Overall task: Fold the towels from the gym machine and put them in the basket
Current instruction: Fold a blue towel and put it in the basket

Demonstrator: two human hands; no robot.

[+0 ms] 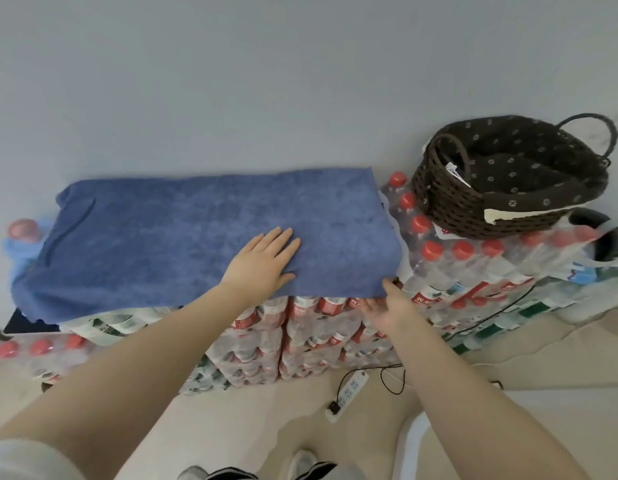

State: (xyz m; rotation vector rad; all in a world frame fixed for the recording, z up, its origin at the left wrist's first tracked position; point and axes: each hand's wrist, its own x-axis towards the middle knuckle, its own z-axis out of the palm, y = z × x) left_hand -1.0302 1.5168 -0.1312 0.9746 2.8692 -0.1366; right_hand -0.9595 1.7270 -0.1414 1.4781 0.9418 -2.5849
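- Against a pale blue-grey wall (pixel 231 81), shrink-wrapped packs of red-capped water bottles (pixel 300 341) stand stacked on a light floor; the lower rows blur into plastic glare, and their labels are hard to read.
- Spread flat over the top of the stack lies a blue towel (pixel 183 233), its near edge hanging just past the bottles and its far left end drooping over a lighter blue object that is mostly hidden.
- At right, a dark woven basket (pixel 449 202) with a spotted brown lining sits on the neighbouring bottle packs (one handle rises toward the frame's right edge); its inside floor cannot be fully seen.
- A person's left hand (pixel 262 261) rests palm-down on the towel, fingers straight and spread.
- Reaching under the towel's near right corner, the right hand (pixel 387 306) pinches the cloth, thumb on top; the fingers below are hidden.
- On the floor lies a white power strip (pixel 347 393) with a black cord.
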